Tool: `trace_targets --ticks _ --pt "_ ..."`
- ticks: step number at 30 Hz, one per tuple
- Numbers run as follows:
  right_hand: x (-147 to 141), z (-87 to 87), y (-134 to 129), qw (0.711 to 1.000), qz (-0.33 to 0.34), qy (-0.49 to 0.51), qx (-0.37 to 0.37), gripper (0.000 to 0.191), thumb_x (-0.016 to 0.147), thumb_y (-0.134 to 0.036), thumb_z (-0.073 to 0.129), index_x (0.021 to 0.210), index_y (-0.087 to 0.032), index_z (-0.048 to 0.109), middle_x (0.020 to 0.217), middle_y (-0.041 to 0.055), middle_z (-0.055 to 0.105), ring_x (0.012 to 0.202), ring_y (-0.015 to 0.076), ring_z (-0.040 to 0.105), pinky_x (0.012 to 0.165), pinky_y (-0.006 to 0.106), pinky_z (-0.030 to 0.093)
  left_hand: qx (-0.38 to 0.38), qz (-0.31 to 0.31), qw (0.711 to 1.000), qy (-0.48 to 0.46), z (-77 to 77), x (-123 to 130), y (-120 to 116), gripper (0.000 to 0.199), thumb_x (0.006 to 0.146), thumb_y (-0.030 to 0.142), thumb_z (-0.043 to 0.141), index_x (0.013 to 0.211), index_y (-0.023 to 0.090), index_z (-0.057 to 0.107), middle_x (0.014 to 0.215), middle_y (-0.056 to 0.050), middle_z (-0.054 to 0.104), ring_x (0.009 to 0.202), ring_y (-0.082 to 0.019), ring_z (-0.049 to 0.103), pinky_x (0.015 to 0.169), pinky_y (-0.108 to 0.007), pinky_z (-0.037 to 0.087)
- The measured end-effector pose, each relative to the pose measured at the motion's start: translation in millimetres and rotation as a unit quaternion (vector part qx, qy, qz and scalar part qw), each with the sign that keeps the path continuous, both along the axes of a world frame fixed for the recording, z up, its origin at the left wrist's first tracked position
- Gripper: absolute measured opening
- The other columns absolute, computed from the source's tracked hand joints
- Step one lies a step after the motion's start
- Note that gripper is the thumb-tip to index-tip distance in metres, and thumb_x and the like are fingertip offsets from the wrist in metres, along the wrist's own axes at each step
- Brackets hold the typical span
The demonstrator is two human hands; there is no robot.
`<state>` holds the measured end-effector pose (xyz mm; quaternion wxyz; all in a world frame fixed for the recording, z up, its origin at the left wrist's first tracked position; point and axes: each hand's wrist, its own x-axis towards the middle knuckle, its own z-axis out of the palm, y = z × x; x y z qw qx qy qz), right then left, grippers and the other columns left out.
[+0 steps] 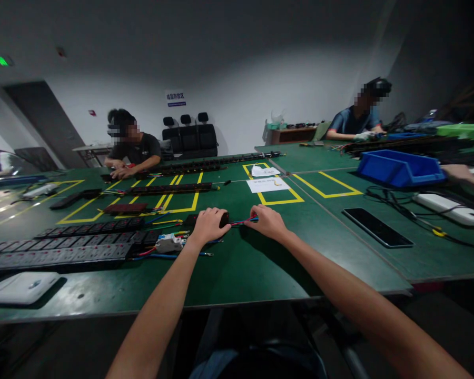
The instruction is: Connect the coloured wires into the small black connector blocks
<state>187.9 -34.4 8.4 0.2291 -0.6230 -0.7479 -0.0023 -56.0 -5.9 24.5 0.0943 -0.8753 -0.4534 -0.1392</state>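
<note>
Over a dark block [224, 219] on the green table, my left hand [208, 228] is closed, its fingers covering most of it. Red and blue wires [239, 222] come out of the block's right side. My right hand [267, 223] pinches these wires near their far ends, just right of the block. Left of my hands lie long black power strips [59, 252] with rows of sockets. A grey-white breaker-like part [169, 242] with coloured wires sits at their right end, close to my left wrist.
A white device [21, 288] lies at the front left, a phone [375, 227] to the right. Beyond the phone are a blue bin [398, 168], black cables and a white power bank [452, 208]. Paper sheets [267, 185] lie ahead. Co-workers sit across the table; another person's arm reaches in at right.
</note>
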Motion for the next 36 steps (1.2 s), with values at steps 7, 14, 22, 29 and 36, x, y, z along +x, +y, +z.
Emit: trace_targets --ticks 7,14,22,29,36 --pt "-0.6 0.2 0.1 1.0 0.008 0.004 -0.003 0.027 0.086 -0.048 0.072 0.092 -0.023 0.063 0.094 0.0027 0.065 0.084 0.0186 0.061 0.062 0.026 0.031 -0.006 -0.003 1.0 -0.002 0.8 -0.1 0.5 0.05 0.092 0.052 0.06 0.132 0.022 0.061 0.122 -0.01 0.068 0.113 -0.03 0.06 0.091 -0.041 0.045" --pt "-0.2 0.2 -0.2 1.0 0.02 0.012 -0.003 0.026 0.087 -0.047 0.072 0.092 -0.023 0.063 0.094 0.0024 0.064 0.082 0.0178 0.06 0.063 0.026 0.032 -0.009 -0.007 1.0 -0.003 0.2 -0.8 1.2 0.051 0.093 0.053 0.059 0.133 0.022 0.06 0.123 -0.01 0.067 0.113 -0.03 0.06 0.092 -0.042 0.045" --pt "1.9 -2.5 2.5 1.0 0.025 -0.002 0.003 0.026 0.088 -0.049 0.072 0.093 -0.024 0.065 0.093 0.0021 0.062 0.082 0.0176 0.059 0.062 0.026 0.031 -0.007 -0.01 1.0 -0.002 -0.3 -0.4 1.5 0.051 0.094 0.053 0.058 0.134 0.022 0.059 0.123 -0.01 0.067 0.112 -0.029 0.06 0.092 -0.042 0.046" --pt "1.9 -0.2 -0.9 1.0 0.023 -0.017 0.008 0.026 0.088 -0.05 0.072 0.09 -0.025 0.067 0.097 0.0022 0.061 0.079 0.0163 0.058 0.059 0.026 0.03 -0.006 0.001 1.0 0.001 -0.1 0.2 1.2 0.05 0.092 0.053 0.06 0.132 0.023 0.061 0.122 -0.01 0.067 0.112 -0.03 0.06 0.092 -0.041 0.045" --pt "3.9 0.9 0.6 0.998 0.045 -0.035 0.01 0.026 0.086 -0.047 0.074 0.081 -0.023 0.066 0.09 0.0017 0.066 0.082 0.0169 0.059 0.058 0.026 0.028 -0.004 -0.003 1.0 0.001 -2.0 -0.8 2.2 0.049 0.094 0.053 0.059 0.133 0.023 0.06 0.123 -0.01 0.067 0.113 -0.03 0.06 0.094 -0.041 0.045"
